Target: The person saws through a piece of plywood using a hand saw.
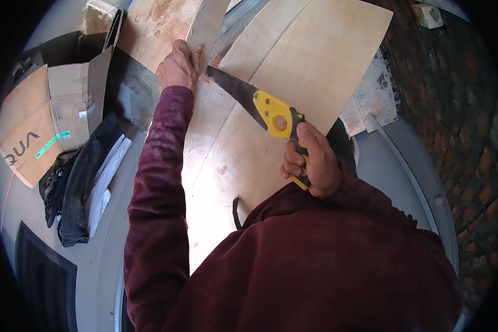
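My right hand (pixel 315 163) is wrapped round the yellow and black handle of a handsaw (pixel 275 113). Its dark toothed blade slants up to the left, with the tip close to my left hand (pixel 180 67). That hand grips a narrow plywood strip (pixel 207 30) near its lower end, thumb on the strip's face; some of the fingers are hidden. Under the saw lies a large pale plywood sheet (pixel 310 50), with a long line running across it. Whether the blade touches the wood I cannot tell.
On the left stands an open cardboard box (pixel 74 97), with dark and white clothes (pixel 88 182) beside it. Another plywood piece (pixel 155 25) lies at the far left. A rough brick wall (pixel 454 110) borders the right, near a stained board (pixel 373 94) and a brick chunk (pixel 428 15).
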`<state>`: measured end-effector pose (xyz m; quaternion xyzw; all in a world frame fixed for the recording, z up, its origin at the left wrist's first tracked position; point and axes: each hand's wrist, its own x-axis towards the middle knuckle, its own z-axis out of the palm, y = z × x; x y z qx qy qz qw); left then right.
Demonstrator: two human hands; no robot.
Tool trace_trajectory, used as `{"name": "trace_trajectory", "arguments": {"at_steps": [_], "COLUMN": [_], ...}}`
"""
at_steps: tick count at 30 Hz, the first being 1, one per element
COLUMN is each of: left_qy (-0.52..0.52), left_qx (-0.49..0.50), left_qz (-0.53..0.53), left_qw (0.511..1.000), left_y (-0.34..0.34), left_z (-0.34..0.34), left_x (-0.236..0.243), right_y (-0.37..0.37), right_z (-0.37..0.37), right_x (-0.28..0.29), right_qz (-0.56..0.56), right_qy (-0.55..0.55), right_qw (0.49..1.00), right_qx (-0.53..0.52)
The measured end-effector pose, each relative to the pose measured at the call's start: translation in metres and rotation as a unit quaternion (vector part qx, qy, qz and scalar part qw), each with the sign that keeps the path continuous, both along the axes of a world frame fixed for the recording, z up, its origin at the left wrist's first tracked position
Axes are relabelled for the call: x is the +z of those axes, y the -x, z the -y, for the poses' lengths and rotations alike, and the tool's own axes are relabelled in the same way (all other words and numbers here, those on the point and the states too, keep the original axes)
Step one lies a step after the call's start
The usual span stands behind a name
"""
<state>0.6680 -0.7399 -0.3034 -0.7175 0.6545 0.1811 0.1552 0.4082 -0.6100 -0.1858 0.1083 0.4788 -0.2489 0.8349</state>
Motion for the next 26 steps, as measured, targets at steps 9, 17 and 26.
{"name": "trace_trajectory", "arguments": {"at_steps": [9, 17, 26], "left_qy": [0.065, 0.076, 0.065], "left_qx": [0.210, 0.385, 0.606], "left_qz": [-0.057, -0.161, -0.338], "left_qw": [0.974, 0.905, 0.717], "left_y": [-0.019, -0.045, -0.049], "left_z": [-0.001, 0.008, 0.011], "left_x": [-0.009, -0.013, -0.006], "right_y": [0.065, 0.081, 0.045], "right_z": [-0.023, -0.028, -0.008], "right_x": [-0.014, -0.022, -0.041], "right_qz": [-0.395, -0.434, -0.438], "right_qy": [0.481, 0.546, 0.489], "right_qw": [0.663, 0.497, 0.544], "right_qx": [0.416, 0.515, 0.522]}}
